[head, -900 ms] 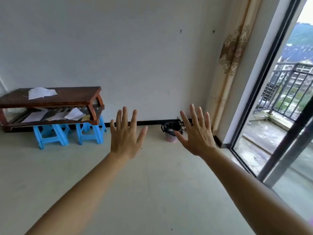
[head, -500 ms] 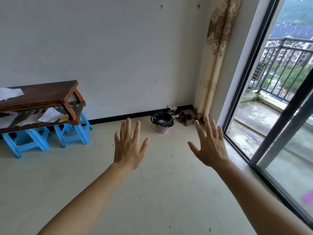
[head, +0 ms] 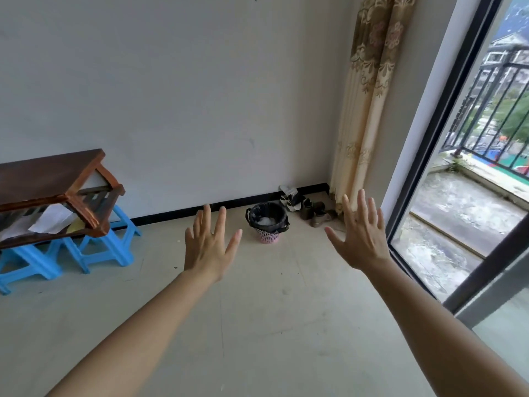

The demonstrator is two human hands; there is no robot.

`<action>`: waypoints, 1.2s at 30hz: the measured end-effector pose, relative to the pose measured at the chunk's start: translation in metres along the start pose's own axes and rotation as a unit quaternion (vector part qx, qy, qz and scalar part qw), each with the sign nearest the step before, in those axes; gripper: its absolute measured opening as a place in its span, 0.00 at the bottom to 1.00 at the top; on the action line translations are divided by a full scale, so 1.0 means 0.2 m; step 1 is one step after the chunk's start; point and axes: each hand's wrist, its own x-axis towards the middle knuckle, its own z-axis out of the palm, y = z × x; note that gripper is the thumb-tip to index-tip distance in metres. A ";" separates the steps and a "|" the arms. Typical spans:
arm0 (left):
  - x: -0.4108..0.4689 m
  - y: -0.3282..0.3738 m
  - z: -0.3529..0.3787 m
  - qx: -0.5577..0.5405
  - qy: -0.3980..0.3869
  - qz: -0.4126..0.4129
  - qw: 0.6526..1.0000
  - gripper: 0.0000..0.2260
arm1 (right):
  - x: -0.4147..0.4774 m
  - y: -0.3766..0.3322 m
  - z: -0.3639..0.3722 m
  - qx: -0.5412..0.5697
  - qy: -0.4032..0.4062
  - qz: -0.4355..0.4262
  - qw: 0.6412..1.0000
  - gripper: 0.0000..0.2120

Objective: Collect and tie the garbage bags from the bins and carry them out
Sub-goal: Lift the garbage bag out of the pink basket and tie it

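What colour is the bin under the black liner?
Pink, with a dotted mesh pattern, on the bin; seen in the head view.

Looks like a sparse apartment room: floral curtain (head: pixel 369 90), sliding balcony door (head: pixel 446 144), shoes (head: pixel 312 209) along the wall, blue plastic stools (head: pixel 97 247) at left.

Pale wall (head: pixel 186 96), bare grey floor (head: pixel 272 325) — wooden desk (head: pixel 51 179) on blue stools (head: pixel 100 247) left, patterned curtain (head: pixel 366 96) and glass balcony door (head: pixel 463 210) right, daylight in.
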 end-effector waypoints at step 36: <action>4.04 0.18 1.49 -0.023 -0.165 -0.061 0.984 0.32 | 3.76 0.22 1.97 0.023 -0.170 -0.024 0.985 0.42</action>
